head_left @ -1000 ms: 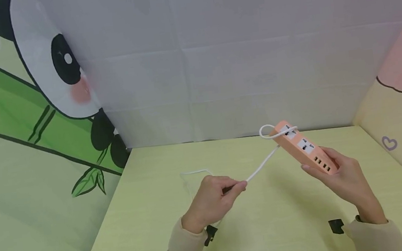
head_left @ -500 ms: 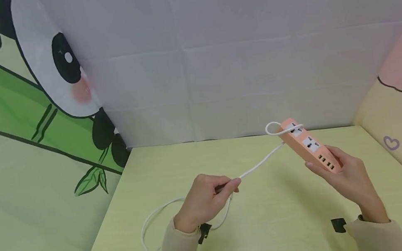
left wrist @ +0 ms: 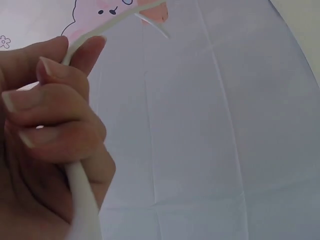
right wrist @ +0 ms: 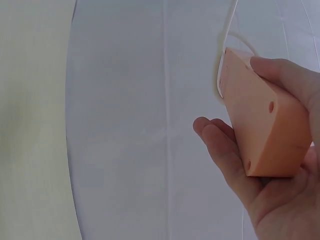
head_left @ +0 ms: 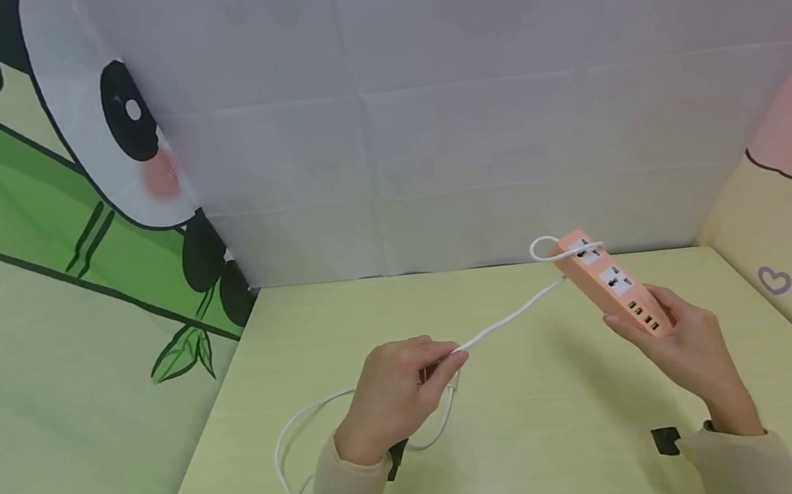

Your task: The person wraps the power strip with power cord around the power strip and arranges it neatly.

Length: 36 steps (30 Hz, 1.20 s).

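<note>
My right hand (head_left: 693,342) grips the near end of an orange power strip (head_left: 612,284), which is held tilted above the table with its sockets and USB ports showing. In the right wrist view the thumb and fingers lie along both sides of the strip (right wrist: 255,115). A white cord (head_left: 512,316) loops over the strip's far end and runs left to my left hand (head_left: 402,390). Thumb and forefinger of that hand pinch the cord; in the left wrist view the other fingers curl around more of the cord (left wrist: 82,205).
The rest of the cord (head_left: 281,459) lies in a curve on the pale yellow table (head_left: 532,444), left of the left forearm. Black pieces (head_left: 665,441) sit by both sleeves. A grey backdrop (head_left: 453,108) stands behind the table, with printed cloth walls on either side.
The left hand has moved left and slightly nearer, still pinching the cord. Slack cord has come down in a curve on the table. The power strip has shifted slightly right.
</note>
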Each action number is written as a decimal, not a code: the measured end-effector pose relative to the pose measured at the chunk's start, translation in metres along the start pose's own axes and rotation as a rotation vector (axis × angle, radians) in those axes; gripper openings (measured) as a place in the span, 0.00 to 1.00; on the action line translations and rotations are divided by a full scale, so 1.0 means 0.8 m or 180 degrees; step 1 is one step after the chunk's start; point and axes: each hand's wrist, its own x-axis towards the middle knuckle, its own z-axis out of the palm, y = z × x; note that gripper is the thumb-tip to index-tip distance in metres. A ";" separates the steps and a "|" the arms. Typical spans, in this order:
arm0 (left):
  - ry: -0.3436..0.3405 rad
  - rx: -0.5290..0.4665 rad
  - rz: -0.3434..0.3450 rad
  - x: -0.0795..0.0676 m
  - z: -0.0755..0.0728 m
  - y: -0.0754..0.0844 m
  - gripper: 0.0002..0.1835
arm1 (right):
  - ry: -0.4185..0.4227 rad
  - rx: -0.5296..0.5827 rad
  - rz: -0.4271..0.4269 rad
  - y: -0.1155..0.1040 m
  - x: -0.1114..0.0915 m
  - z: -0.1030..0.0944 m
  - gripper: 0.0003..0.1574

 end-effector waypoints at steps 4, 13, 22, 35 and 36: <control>0.0011 0.0019 -0.0052 -0.001 -0.001 0.002 0.08 | 0.0043 -0.0008 0.0043 0.003 0.001 0.000 0.44; -0.0435 -0.1211 0.0124 0.003 0.010 0.015 0.08 | -0.0046 -0.0021 0.0021 0.008 0.007 0.023 0.43; -0.0228 -0.1120 0.0244 0.006 0.006 0.011 0.10 | -0.0107 -0.0052 -0.0088 0.010 0.011 0.026 0.44; -0.0369 -0.2776 -0.1061 0.022 0.024 -0.004 0.17 | -0.0064 -0.0099 0.0022 0.013 0.023 0.029 0.45; -0.0405 -0.2889 -0.1077 0.022 0.025 -0.005 0.19 | -0.0057 -0.0099 0.0026 0.013 0.024 0.029 0.45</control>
